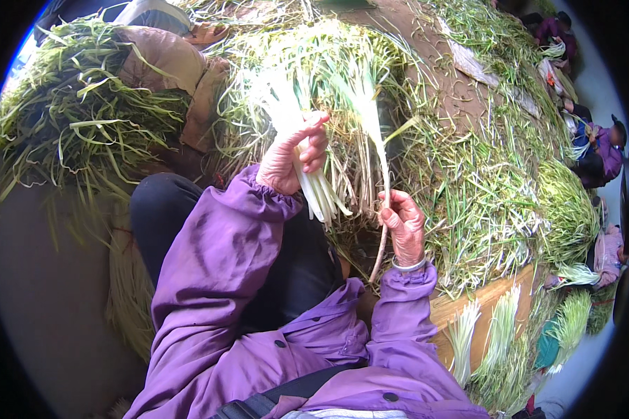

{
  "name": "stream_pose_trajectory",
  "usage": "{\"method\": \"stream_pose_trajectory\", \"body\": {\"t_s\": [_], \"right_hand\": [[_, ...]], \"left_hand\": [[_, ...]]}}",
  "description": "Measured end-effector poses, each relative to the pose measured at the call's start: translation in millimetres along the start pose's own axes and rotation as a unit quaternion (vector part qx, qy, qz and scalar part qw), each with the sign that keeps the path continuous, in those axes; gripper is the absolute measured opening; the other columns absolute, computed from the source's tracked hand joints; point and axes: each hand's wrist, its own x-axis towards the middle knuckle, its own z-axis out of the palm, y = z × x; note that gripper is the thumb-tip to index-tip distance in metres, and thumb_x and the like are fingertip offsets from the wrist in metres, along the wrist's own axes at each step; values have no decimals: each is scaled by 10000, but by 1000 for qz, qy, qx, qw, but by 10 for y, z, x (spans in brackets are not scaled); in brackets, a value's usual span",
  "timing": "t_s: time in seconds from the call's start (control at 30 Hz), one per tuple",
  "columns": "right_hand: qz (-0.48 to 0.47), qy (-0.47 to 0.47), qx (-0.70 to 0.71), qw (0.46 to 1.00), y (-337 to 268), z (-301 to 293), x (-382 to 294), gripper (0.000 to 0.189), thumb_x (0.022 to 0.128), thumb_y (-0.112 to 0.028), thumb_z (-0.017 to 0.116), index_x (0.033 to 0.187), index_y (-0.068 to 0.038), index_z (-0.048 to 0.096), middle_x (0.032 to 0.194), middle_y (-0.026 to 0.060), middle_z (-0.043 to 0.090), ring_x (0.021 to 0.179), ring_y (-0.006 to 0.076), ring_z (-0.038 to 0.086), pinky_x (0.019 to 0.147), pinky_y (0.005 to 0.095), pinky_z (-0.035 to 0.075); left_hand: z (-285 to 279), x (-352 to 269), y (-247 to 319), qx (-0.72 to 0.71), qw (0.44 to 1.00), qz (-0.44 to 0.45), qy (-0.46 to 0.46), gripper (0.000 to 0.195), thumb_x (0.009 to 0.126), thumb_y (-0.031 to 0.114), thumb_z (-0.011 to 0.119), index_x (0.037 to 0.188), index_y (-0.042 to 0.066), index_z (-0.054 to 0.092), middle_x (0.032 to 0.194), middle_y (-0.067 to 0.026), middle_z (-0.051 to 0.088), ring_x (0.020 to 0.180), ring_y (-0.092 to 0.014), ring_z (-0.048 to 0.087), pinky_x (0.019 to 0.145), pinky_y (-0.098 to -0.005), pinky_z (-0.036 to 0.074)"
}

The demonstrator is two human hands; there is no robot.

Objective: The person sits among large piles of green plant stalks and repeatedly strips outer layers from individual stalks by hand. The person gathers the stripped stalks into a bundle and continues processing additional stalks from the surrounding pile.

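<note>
My left hand (299,152) is closed around a bunch of pale allium stalks (321,196), probably green garlic or leeks. Their white cut-looking ends point down towards me, and bright glare washes out their upper part. My right hand (402,222) pinches a single long stalk (381,157) between thumb and fingers. Its lower end is thin and brownish, hanging below the hand; its green leaves spread away from me, and one yellowish leaf sticks out sideways. Just beyond both hands lies a heap of untrimmed stalks (346,173), with brown lower ends towards me and leaves pointing away.
Loose green leaves (482,209) litter the ground on the right. A wooden board (482,304) there bears bundles of pale stalks (495,330). At left rises a leafy pile (84,105) beside a tan sack (160,60). Several people sit along the right edge, one in purple (605,149).
</note>
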Motion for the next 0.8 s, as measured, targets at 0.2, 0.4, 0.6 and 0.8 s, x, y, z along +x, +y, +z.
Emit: {"method": "stream_pose_trajectory", "body": {"t_s": [0.2, 0.4, 0.6, 0.8], "right_hand": [[36, 18, 0, 999, 90, 228, -42, 258, 809, -107, 616, 1043, -22, 549, 770, -55, 504, 680, 22, 438, 619, 160, 367], [25, 5, -21, 999, 177, 318, -146, 289, 796, -123, 632, 1047, -19, 533, 809, -54, 507, 702, 25, 433, 641, 165, 358], [27, -25, -67, 997, 128, 414, -160, 255, 792, -64, 625, 1029, -13, 546, 832, -30, 544, 723, 29, 474, 654, 171, 402], [38, -78, -96, 992, 69, 428, -264, 291, 792, -151, 646, 1030, -15, 548, 810, -34, 535, 742, 41, 478, 687, 185, 408]], "left_hand": [[52, 18, -75, 152, 987, -9, 58, 168, 776, 148, 614, 898, 57, 543, 610, 40, 440, 438, -38, 374, 371, -179, 290], [23, 47, -141, 248, 950, -42, 187, 219, 763, 215, 650, 897, 88, 532, 693, 41, 486, 471, -32, 371, 393, -181, 275], [-9, 50, -148, 266, 943, -68, 187, 194, 756, 221, 659, 850, 110, 531, 726, 42, 497, 490, -27, 361, 410, -181, 264], [-31, 52, -118, 276, 936, -89, 201, 189, 744, 202, 668, 813, 112, 517, 670, 50, 449, 490, -36, 369, 414, -193, 264]]}}
